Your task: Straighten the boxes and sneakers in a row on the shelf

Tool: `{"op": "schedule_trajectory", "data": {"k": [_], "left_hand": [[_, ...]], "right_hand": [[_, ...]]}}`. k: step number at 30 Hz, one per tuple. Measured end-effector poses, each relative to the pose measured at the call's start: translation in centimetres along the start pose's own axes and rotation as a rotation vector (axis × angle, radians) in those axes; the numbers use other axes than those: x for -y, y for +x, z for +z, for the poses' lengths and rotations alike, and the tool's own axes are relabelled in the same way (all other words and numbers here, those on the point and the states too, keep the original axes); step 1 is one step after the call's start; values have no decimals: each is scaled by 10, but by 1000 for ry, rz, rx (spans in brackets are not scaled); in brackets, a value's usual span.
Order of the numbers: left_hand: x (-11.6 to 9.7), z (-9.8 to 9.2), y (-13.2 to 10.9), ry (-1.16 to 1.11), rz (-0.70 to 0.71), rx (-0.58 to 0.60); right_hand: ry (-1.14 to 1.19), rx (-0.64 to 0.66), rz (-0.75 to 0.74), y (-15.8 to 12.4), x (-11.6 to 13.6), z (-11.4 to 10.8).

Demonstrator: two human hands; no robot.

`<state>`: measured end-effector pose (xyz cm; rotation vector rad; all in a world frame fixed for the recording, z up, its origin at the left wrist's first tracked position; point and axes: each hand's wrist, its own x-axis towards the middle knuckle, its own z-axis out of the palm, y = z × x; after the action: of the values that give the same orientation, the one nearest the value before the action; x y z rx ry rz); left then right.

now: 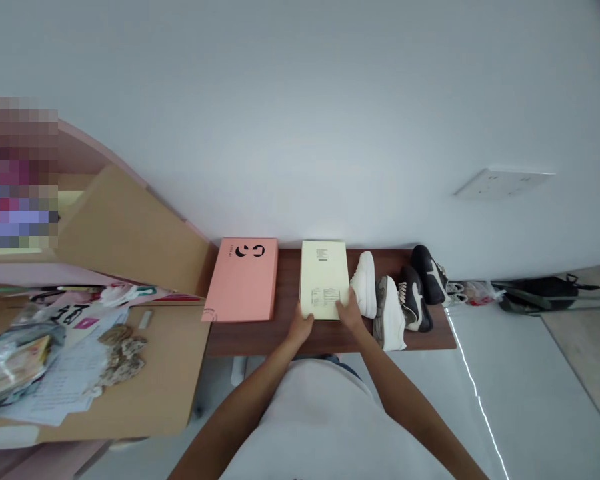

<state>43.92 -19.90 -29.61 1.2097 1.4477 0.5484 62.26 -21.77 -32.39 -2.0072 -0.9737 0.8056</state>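
A pale yellow box (324,277) with small printed text lies on a dark brown wooden surface (287,293) against the wall. My left hand (301,324) grips its near left corner, thumb on top. At the near right corner, my right hand (349,311) holds the same box, thumb over the lid. To the left sits a larger pink box (245,277) with black markings. White shoes (363,285) stand just right of the yellow box, beside a white and grey pair (391,317) and black shoes with pale stripes (414,300).
On the left, a light wooden desk (165,373) carries papers, plastic bags and a patterned cloth bundle (123,357). A wall socket plate (505,183) is at the upper right. Beyond the shoes, a clear plastic bag (481,293) and a black bag (545,295) lie along the wall.
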Motion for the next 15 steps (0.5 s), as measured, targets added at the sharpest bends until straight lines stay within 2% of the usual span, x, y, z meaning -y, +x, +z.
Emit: {"op": "schedule_trajectory", "data": {"k": [2,4,6,7,9,10,12,14,15], "left_hand": [[-1,6,-4,-24,9,11],[-2,4,-9,-35,14,48],[-1,-13,-14,-5,35,84],[0,-27,-17,24,66,82],[5,-67,-20,95,169,6],[9,-92,-20,130,226,-78],[17,-147,-12,210,270,-325],[24,-199,5,254,173,-521],[27,-221,15,243,90,-545]], "right_hand": [[-43,-1,-8,-3,-2,-2],[-116,-19,-42,-7,1,-5],[-217,-99,-100,-16,11,-5],[-259,-150,-142,-22,19,-2],[-293,-207,-249,-37,41,16],[-278,-190,-308,-45,54,31],[-215,-74,-396,-61,81,72],[-141,91,-394,-74,106,122],[-101,145,-322,-78,116,146]]}}
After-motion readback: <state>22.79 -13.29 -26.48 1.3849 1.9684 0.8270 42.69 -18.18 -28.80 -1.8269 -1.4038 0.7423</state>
